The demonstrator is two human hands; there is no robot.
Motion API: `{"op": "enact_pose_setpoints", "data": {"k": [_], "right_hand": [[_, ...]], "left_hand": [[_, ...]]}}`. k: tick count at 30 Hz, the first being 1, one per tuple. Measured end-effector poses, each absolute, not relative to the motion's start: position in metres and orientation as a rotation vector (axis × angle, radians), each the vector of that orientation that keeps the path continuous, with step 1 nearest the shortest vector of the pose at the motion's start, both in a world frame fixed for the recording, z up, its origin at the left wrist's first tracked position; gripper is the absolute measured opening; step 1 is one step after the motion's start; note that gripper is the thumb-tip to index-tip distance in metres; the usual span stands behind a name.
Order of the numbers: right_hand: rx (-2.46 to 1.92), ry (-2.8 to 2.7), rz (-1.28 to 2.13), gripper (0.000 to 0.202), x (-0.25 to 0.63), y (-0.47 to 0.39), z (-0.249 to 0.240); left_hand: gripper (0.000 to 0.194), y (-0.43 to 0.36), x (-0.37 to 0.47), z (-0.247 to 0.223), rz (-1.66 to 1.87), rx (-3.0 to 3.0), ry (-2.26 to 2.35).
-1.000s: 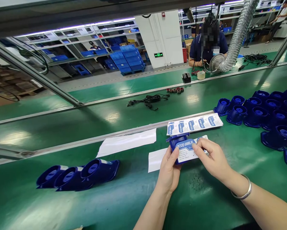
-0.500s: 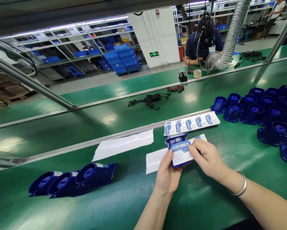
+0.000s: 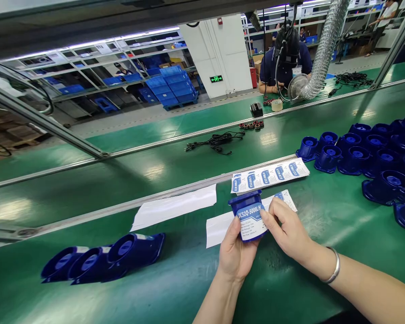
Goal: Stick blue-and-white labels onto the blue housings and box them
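My left hand (image 3: 236,258) is wrapped around a blue plastic housing (image 3: 245,198), with the thumb at its left side and fingers beneath. A white and blue label (image 3: 252,227) printed "DC52Q-5000L/H" lies across the housing's face toward me. My right hand (image 3: 290,229), fingers curled, has its thumb and index finger closed at the label's right edge. Those fingertips hide part of the print. Behind the hands a mostly blank label strip (image 3: 218,228) lies on the green surface, with one printed label at its right end. Beyond it is a sheet of printed labels (image 3: 271,175).
Three blue housings (image 3: 131,249) lie at left, bearing pale labels. Many more housings (image 3: 356,155) stand at right. White backing paper (image 3: 175,207) rests near the metal rail. Black cables (image 3: 216,141) and small parts (image 3: 252,125) lie beyond it. A person (image 3: 285,58) sits opposite.
The housing has turned slightly and dropped a little, showing more of its top rim. My right thumb stays at the label's edge. The cables and small parts beyond the rail have shifted right.
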State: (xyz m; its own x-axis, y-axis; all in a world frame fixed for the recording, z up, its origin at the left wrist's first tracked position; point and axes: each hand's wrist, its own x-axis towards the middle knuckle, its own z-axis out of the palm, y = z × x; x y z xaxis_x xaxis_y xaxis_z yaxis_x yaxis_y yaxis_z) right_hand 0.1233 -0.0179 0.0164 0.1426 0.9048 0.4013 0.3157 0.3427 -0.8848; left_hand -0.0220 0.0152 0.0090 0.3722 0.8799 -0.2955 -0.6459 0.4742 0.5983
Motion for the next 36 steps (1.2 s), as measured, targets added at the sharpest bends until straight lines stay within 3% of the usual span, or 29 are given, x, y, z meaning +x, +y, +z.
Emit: {"op": "enact_pose_setpoints", "data": {"k": [10, 15, 19, 27, 36], "right_hand": [[-1.000, -0.956, 1.165, 0.042, 0.110, -0.014, -0.002], [-1.072, -0.933, 0.942, 0.033, 0.125, -0.012, 0.005], [-1.097, -1.097, 0.871, 0.041, 0.137, -0.012, 0.013], [-0.968, -1.480, 0.887, 0.052, 0.146, -0.015, 0.020], [-1.068, -1.562, 0.852, 0.044, 0.146, -0.012, 0.021]], "left_hand": [[0.034, 0.021, -0.029, 0.005, 0.986, 0.544, 0.540], [0.046, 0.018, -0.025, 0.015, 0.866, 0.570, 0.480], [0.054, 0.016, -0.021, 0.013, 0.741, 0.583, 0.543], [0.048, 0.013, -0.018, 0.005, 0.562, 0.608, 0.550], [0.040, 0.018, -0.019, 0.013, 0.649, 0.864, 0.624]]}}
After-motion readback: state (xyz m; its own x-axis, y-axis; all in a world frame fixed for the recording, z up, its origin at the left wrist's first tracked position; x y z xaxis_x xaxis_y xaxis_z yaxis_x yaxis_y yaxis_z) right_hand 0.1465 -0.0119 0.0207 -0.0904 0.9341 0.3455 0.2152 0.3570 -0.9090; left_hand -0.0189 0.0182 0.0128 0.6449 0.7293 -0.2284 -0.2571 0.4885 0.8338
